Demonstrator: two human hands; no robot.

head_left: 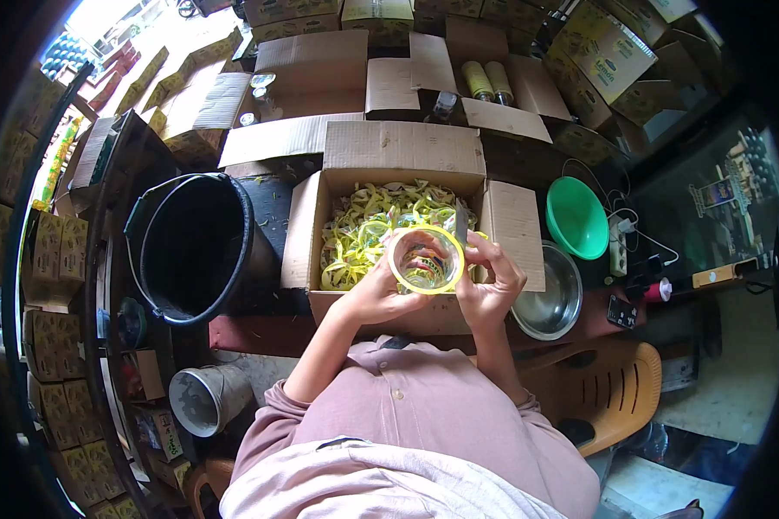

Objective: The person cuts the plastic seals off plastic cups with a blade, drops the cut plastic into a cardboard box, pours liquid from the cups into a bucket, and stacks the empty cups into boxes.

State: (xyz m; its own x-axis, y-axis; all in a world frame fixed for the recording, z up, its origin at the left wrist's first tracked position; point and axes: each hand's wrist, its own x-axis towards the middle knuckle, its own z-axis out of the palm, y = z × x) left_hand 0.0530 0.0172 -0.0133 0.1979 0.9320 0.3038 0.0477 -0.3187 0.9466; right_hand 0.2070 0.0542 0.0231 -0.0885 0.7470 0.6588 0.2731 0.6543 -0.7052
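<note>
My left hand (374, 290) is wrapped round a clear cup-shaped container (424, 259) with a yellow rim, its open mouth tilted toward me. Close against the rim's right side, my right hand (491, 281) has its fingers bent round what looks like a knife, whose grey blade (461, 222) points up and away; the handle is hidden in the fingers. Both hands are above the near side of an open cardboard box (407, 147). Curled yellow-green strips (355, 233) fill the box, with some clear, rounded pieces among them.
A black bucket (195, 251) stands left of the box. To the right are a green basin (577, 218), a steel bowl (550, 294) and a power strip (619, 251) with cables. Open cartons (312, 73) line the back. An orange plastic chair (597, 389) is at lower right.
</note>
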